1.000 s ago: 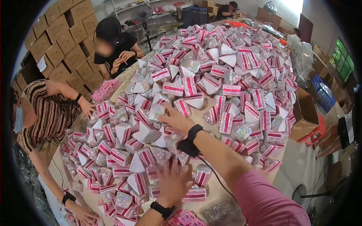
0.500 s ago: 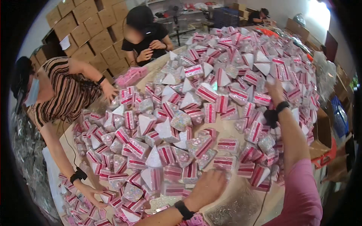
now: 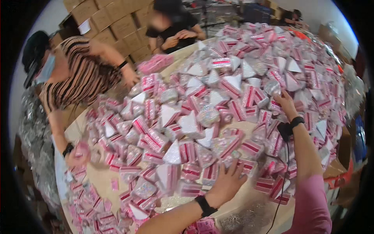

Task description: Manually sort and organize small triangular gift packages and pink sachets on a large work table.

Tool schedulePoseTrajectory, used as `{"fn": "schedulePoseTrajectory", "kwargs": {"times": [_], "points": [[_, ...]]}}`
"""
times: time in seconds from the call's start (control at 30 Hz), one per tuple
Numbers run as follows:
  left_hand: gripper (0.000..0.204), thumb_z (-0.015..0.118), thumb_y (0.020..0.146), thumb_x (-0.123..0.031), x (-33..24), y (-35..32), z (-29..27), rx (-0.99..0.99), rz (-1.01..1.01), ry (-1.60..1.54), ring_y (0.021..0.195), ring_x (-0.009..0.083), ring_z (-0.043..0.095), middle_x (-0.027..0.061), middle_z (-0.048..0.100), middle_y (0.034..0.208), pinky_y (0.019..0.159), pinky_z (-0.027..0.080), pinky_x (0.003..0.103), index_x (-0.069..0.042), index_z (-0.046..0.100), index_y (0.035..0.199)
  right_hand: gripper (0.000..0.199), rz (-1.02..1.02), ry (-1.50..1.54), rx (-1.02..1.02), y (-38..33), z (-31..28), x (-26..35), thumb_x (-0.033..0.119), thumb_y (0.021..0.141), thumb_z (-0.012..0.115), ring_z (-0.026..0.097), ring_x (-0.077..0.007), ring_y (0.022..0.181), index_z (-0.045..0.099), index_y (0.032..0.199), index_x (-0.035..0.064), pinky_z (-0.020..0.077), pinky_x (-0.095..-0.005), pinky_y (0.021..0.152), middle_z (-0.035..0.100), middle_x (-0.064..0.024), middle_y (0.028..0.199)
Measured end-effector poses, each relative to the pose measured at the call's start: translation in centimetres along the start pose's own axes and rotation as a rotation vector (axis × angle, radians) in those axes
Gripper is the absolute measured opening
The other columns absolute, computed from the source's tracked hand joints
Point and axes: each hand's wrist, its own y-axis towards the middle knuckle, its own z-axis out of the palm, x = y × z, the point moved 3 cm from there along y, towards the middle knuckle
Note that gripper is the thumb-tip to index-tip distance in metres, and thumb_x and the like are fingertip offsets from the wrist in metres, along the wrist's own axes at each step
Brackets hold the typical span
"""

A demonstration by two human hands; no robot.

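Note:
A big heap of small pink-and-white packets [image 3: 218,105] covers the table. My left hand [image 3: 227,183] lies flat with fingers spread against the near edge of the heap, touching packets. My right hand [image 3: 285,103], with a black band on the wrist, reaches far into the heap on the right, its fingers down among the packets. I cannot tell whether it grips any. A pink sleeve covers my right upper arm.
A person in a striped top [image 3: 74,82] leans over the table's left side, one hand on a packet near the edge [image 3: 78,152]. Another person in black [image 3: 171,27] works at the far side. Stacked cardboard boxes [image 3: 113,23] stand behind. An open box [image 3: 339,160] sits right.
The view has swung left. My right hand has stretched farther into the heap, and my left hand has pressed up against its near edge. The person in stripes has bent lower.

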Motion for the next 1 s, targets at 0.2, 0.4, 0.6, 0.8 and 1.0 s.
{"fn": "schedulePoseTrajectory", "kwargs": {"times": [0.2, 0.4, 0.6, 0.8, 1.0], "points": [[0.046, 0.06, 0.076, -0.016, 0.8, -1.7, 0.8, -0.063, 0.09, -0.125, 0.132, 0.0359, 0.027, 0.0175, 0.039, 0.137, 0.092, 0.031, 0.059, -0.013, 0.054, 0.121, 0.038, -0.144, 0.029, 0.095, -1.4, 6.0, 3.5, 0.022, 0.082, 0.064, 0.057, -0.0143, 0.09, 0.06, 0.109, -0.0042, 0.045, -0.0276, 0.079, 0.064, -0.0078, 0.099], [0.05, 0.063, 0.072, -0.015, 1.9, -3.2, 0.9, -0.19, 0.115, -0.332, 0.107, 0.0298, 0.045, 0.0161, 0.051, 0.116, 0.095, 0.033, 0.047, -0.003, 0.052, 0.119, 0.034, -0.05, 0.366, 0.255, -2.5, 10.6, 5.0, 0.021, 0.083, 0.064, 0.059, -0.0141, 0.088, 0.062, 0.107, -0.0035, 0.0466, -0.0265, 0.076, 0.065, -0.0097, 0.1], [0.047, 0.064, 0.074, -0.014, 5.4, -4.7, -3.0, -0.481, -0.084, -0.709, 0.109, 0.0345, 0.045, 0.0162, 0.05, 0.115, 0.092, 0.038, 0.042, -0.004, 0.05, 0.118, 0.031, -0.164, 0.651, 0.477, -7.0, 13.0, 11.9, 0.022, 0.087, 0.058, 0.06, -0.0151, 0.086, 0.059, 0.11, 0.0018, 0.0482, -0.0281, 0.074, 0.063, -0.0054, 0.096], [0.056, 0.072, 0.068, -0.017, 13.3, -9.5, -7.3, -0.696, -0.558, -0.673, 0.109, 0.0304, 0.052, 0.0191, 0.055, 0.113, 0.095, 0.039, 0.036, 0.0, 0.049, 0.117, 0.036, -0.162, 0.59, 0.448, -12.2, 19.6, 19.5, 0.022, 0.083, 0.064, 0.057, -0.015, 0.087, 0.06, 0.11, -0.0009, 0.0462, -0.0286, 0.079, 0.062, -0.0071, 0.099], [0.061, 0.07, 0.076, -0.018, 19.3, -15.5, -10.1, -0.768, -0.833, -0.451, 0.111, 0.0265, 0.051, 0.0152, 0.054, 0.119, 0.098, 0.038, 0.035, -0.001, 0.043, 0.128, 0.056, -0.152, 0.521, 0.769, -16.1, 22.8, 25.0, 0.022, 0.085, 0.061, 0.054, -0.0155, 0.102, 0.041, 0.133, 0.0009, 0.0426, -0.0272, 0.087, 0.058, -0.0101, 0.114]]}}
